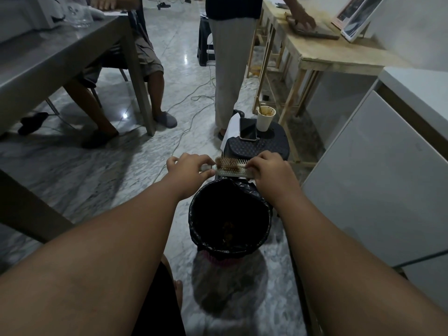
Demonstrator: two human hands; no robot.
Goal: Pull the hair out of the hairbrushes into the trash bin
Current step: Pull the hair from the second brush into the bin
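Observation:
A white hairbrush [230, 171] is held level just beyond the far rim of the trash bin [194, 221], bristles up. Brown hair [224, 162] is tangled in its bristles, mostly on the left part. My left hand [191, 167] grips the handle end of the brush. My right hand [266, 166] has its fingers curled over the brush's right end, in among the bristles. The bin is lined with a black bag and stands on the marble floor between my forearms; a few brownish clumps lie at its bottom [228, 232].
A dark stool [276, 145] behind the bin carries a phone [248, 129] and a paper cup [265, 118]. A person stands beyond it; another sits at the grey table [48, 57] on the left. A white cabinet [378, 180] is to the right, cables cross the floor.

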